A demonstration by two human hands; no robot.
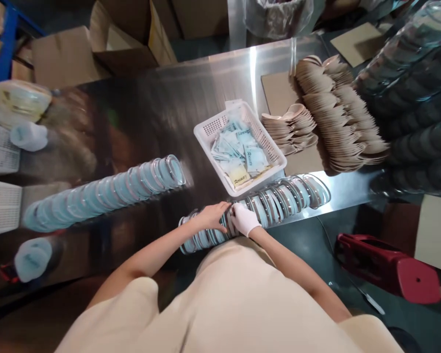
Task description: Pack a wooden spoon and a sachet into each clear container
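A long row of clear round plastic lids (275,205), standing on edge and nested, lies along the table's near edge in front of me. My left hand (213,216) is bare and rests on this row, its thumb apart from the fingers. Beside it, my right hand (244,219) wears a white glove, with its fingers pinched together down among the lids. What sits between those fingertips is hidden. Just beyond the hands, a white basket (207,129) holds many small pale blue sachets (238,142) and some yellow ones.
To the left lies a second row of nested pale-blue round containers (106,195). Brown spoons (334,115) are stacked on cardboard at right, near tall stacks of clear lids (407,49). A red device (389,269) is at lower right; an open carton (125,54) stands beyond the table.
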